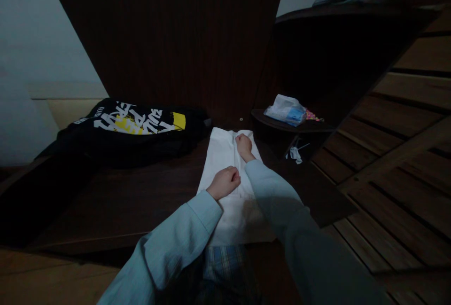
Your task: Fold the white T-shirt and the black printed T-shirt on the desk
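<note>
white cloth (pixel 219 154) is touched by curled left hand (pixel 224 183), right hand (pixel 244 146); grip unclear
right of the cloth, a plastic packet (pixel 286 110) is shelved, contents unclear

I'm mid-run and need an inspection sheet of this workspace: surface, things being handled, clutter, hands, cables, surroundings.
Surface: dark wooden top, dimly lit.
Things being handled: white cloth, laid lengthwise away from the person, with creases.
Clutter: black printed garment heaped at the left; plastic packet on a small corner shelf; crumpled white item below that shelf, too dim to identify.
Hands: left hand and right hand both curled on the cloth, the right farther forward; whether they grip fabric is unclear.
Cables: nothing seen.
Surroundings: dark panel behind, pale wall left, wooden slats right.
</note>
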Available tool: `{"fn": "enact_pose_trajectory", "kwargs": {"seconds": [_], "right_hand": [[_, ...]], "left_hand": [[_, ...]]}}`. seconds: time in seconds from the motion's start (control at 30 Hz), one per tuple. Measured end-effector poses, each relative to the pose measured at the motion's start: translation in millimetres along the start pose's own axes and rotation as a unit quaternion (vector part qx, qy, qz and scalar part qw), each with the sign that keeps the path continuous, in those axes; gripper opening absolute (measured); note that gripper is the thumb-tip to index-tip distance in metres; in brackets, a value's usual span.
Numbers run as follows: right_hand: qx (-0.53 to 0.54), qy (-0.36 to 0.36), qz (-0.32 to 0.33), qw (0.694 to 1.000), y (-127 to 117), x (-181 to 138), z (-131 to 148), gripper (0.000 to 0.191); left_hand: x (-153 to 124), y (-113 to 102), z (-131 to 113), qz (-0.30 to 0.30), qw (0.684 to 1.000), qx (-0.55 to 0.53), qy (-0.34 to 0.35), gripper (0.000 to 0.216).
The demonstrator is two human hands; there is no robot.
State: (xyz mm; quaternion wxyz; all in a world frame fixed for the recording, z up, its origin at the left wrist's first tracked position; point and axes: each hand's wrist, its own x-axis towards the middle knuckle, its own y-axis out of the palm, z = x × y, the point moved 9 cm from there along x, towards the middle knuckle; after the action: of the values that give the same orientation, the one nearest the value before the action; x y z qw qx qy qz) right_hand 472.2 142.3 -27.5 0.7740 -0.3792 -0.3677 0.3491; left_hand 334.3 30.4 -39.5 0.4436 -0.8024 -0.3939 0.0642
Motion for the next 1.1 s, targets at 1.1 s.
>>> {"fn": "enact_pose_trajectory", "kwargs": {"seconds": [1.1], "right_hand": [[-0.068,-0.135,-0.033,0.988,9,-6,29,0.034]], "left_hand": [[-7,23,-4,0.064,0.979,0.188,0.042,0.045]]}}
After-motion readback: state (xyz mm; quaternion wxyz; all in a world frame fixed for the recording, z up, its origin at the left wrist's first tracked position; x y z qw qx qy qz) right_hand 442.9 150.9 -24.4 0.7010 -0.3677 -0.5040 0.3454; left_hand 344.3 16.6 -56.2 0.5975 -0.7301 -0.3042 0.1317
